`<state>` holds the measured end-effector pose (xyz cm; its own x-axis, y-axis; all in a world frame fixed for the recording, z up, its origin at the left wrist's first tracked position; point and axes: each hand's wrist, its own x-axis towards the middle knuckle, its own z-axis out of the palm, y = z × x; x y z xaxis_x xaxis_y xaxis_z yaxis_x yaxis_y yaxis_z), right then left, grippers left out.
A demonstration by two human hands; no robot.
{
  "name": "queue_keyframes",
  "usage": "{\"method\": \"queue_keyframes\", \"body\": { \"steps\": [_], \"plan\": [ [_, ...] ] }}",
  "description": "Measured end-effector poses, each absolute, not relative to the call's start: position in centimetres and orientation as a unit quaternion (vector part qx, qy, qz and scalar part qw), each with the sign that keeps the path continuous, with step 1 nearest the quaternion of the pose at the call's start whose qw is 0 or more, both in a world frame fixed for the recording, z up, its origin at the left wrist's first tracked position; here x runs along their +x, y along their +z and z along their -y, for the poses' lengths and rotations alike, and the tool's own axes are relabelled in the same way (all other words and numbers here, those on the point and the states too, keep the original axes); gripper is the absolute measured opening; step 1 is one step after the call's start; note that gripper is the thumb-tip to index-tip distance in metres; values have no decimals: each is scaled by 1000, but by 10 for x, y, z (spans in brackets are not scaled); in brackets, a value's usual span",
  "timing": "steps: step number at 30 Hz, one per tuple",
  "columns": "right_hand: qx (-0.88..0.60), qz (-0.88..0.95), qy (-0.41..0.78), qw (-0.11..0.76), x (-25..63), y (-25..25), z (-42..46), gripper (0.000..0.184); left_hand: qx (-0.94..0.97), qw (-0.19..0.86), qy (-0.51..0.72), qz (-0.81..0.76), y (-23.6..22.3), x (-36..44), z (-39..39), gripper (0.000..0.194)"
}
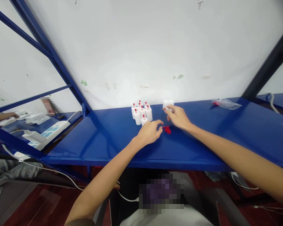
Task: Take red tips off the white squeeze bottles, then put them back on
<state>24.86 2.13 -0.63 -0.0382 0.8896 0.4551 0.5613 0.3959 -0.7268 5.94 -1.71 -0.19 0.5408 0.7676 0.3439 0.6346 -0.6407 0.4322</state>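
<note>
Several white bottles with red tips [142,110] stand upright in a group on the blue table. My left hand [149,131] is just in front of the nearest one, its thumb and forefinger apart beside a small pile of red caps [167,129]. To the right of the pile, my right hand [178,115] has its fingers closed around a white bottle [169,109], which is mostly hidden by the fingers. Right behind that hand, against the wall, stand more white bottles [168,102] without visible red tips.
A clear plastic bag [227,104] with something red in it lies at the back right of the table [103,135]. Beyond the blue frame on the left are a white power strip [50,133] and another person's hand [4,117] over white items.
</note>
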Motion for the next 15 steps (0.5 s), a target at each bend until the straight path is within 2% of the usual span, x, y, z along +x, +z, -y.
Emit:
{"method": "queue_keyframes", "body": {
  "steps": [4,9,12,15],
  "plan": [
    [-503,698,198,470,249,-6,-21,29,888,115,208,-394,-10,65,4,32],
    [-481,719,211,456,247,-10,-25,28,899,58,181,-396,-16,71,2,25],
    [-465,740,211,438,246,-11,-24,34,886,48,209,-411,-19,70,5,20],
    [-469,751,192,423,244,-6,-20,38,854,52,304,-419,-17,66,9,21]
  ]
}}
